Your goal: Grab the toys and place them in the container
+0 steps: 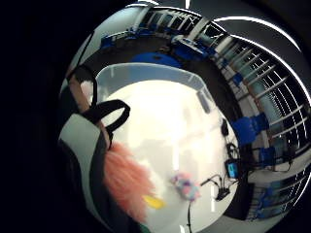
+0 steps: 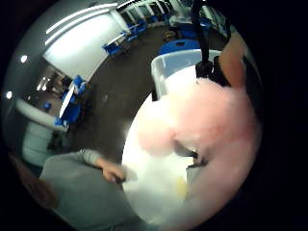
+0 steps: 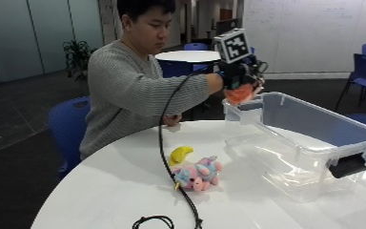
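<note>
In the outside view my gloved right hand [image 3: 238,76] is raised over the near corner of the clear plastic container [image 3: 310,143] and grips a fluffy pink-orange toy [image 3: 241,93]. The same toy fills much of the thumb side palm view [image 2: 207,115] and shows as pink fur [image 1: 127,179] in the little finger side view, close to the palm. On the white table [image 3: 106,191] lie a yellow banana toy [image 3: 181,154] and a pink and blue plush animal [image 3: 198,173]; both also appear below the palm as the banana [image 1: 153,201] and the plush [image 1: 186,186]. The container [image 1: 146,77] looks empty.
The person's bare left hand [image 3: 171,120] rests at the table's far edge. A black cable [image 3: 170,191] trails from the glove across the table beside the plush. Blue chairs and a second round table [image 3: 188,56] stand behind.
</note>
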Action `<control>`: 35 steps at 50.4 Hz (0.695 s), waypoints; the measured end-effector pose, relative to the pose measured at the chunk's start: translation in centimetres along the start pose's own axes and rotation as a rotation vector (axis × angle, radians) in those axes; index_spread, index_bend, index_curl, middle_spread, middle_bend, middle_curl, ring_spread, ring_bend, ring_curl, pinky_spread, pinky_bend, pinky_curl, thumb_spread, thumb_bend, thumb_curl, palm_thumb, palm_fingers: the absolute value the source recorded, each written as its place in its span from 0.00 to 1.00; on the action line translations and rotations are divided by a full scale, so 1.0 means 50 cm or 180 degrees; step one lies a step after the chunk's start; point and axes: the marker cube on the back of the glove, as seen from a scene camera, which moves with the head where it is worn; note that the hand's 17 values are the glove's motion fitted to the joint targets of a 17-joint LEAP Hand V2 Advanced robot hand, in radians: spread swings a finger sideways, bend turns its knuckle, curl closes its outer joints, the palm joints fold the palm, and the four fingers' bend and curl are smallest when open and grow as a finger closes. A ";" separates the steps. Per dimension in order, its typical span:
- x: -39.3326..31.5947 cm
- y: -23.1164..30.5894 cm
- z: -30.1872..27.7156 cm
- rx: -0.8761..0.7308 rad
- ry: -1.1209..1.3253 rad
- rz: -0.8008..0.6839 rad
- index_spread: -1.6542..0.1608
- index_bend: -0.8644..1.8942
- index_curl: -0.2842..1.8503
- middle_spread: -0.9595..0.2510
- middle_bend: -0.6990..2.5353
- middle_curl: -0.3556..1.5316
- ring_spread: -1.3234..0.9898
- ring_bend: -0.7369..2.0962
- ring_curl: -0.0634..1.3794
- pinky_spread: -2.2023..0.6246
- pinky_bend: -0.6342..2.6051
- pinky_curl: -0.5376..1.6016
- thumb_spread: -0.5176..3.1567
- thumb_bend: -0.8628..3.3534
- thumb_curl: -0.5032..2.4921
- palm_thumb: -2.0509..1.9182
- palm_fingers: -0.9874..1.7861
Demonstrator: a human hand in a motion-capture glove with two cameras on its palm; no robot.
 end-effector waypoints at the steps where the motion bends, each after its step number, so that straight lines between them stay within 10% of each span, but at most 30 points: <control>1: 0.001 -0.016 0.011 -0.0027 0.0014 0.0033 0.71 0.51 0.52 0.54 0.41 0.52 0.36 0.65 0.42 0.63 0.49 0.45 0.26 0.23 0.55 0.69 0.69; 22: 0.025 -0.132 0.161 -0.0628 -0.0542 0.0162 0.68 0.44 0.57 0.51 0.36 0.55 0.37 0.64 0.44 0.64 0.52 0.46 0.28 0.23 0.58 0.69 0.63; 35: 0.029 -0.100 0.199 -0.1187 -0.0585 0.0083 0.67 0.35 0.47 0.57 0.25 0.47 0.42 0.58 0.40 0.71 0.59 0.48 0.41 0.19 0.49 0.59 0.32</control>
